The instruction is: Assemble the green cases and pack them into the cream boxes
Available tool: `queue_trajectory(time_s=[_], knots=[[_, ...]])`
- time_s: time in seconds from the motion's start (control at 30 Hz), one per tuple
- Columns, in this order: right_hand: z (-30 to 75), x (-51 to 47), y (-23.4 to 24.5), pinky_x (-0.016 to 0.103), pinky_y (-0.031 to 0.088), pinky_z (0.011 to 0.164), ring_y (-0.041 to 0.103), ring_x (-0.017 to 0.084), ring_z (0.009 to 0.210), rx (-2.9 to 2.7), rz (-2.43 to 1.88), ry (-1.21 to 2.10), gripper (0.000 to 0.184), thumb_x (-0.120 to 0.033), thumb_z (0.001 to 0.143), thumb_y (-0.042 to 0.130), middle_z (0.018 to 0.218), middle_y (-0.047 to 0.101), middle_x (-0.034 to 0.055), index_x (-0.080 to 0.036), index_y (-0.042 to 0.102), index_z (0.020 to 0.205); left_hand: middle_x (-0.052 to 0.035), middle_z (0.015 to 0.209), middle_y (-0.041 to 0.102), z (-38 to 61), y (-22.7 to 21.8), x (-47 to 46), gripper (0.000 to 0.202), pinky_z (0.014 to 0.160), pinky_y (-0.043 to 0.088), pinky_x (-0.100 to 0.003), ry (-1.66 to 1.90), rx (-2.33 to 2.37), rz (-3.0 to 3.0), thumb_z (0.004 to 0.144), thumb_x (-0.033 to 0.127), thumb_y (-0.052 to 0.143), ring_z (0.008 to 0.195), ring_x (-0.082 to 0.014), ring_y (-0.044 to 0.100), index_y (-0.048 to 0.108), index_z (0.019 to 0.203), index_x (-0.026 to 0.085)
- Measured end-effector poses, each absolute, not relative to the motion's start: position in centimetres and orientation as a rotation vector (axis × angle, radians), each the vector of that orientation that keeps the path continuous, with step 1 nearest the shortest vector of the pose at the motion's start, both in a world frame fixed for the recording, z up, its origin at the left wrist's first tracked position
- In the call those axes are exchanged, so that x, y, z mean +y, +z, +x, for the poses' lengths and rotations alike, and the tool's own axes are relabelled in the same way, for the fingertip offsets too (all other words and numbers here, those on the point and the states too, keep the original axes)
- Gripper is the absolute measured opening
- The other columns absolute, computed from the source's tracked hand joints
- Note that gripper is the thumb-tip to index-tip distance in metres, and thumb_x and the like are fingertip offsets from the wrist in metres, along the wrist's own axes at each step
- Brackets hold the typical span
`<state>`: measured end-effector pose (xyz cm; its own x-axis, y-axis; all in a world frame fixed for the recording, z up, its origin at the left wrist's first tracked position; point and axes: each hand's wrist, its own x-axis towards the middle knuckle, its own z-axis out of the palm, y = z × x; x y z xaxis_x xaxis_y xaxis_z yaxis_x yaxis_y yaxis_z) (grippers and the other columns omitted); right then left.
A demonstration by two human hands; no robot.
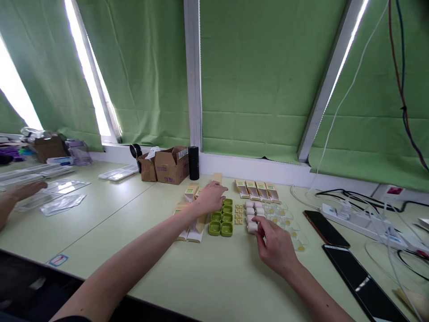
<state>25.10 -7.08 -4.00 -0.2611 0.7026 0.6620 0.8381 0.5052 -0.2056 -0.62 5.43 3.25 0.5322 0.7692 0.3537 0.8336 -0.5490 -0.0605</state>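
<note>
My left hand reaches over the far end of the green square cups, its visible fingers stretched out to the right. A cardboard box shows just behind it; whether they touch is hidden. Small cream card boxes with opened flaps lie under and beside my left forearm. My right hand has thumb and index finger closed around the nearest white cylindrical piece, at the front of two rows of such pieces. Small yellow pieces stand between cups and cylinders. Clear plastic pieces with yellow spots lie to the right.
More opened card boxes line up behind. Two dark phones or tablets and a white power strip with cables lie right. Cardboard cartons and a black cylinder stand behind. Another person's hand is left, near clear trays.
</note>
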Motion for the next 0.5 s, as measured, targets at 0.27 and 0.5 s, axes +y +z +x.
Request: queue_trajectory(time_s=[0.27, 0.5], knots=[[24.7, -7.3, -4.0, 0.03, 0.04, 0.064, 0.066, 0.021, 0.075, -2.08, -1.22, -0.172, 0.015, -0.016, 0.096, 0.05, 0.089, 0.072, 0.0041, -0.022, 0.062, 0.102, -0.0077, 0.087, 0.077, -0.2, 2.3, -2.0, 0.014, 0.085, 0.049, -0.039, -0.624, -1.254, -2.637, 0.095, 0.016, 0.061, 0.109, -0.0307, 0.061, 0.074, 0.094, 0.021], [24.4, -7.2, -4.5, 0.03, 0.038, 0.063, 0.064, 0.021, 0.075, -2.122, -1.203, -0.132, 0.013, -0.016, 0.095, 0.051, 0.083, 0.069, 0.0033, -0.022, 0.061, 0.09, -0.0066, 0.07, 0.068, -0.5, 0.7, -4.0, 0.021, 0.073, 0.042, -0.038, -0.49, -1.151, -2.609, 0.093, 0.026, 0.069, 0.079, -0.0256, 0.062, 0.068, 0.073, 0.018]])
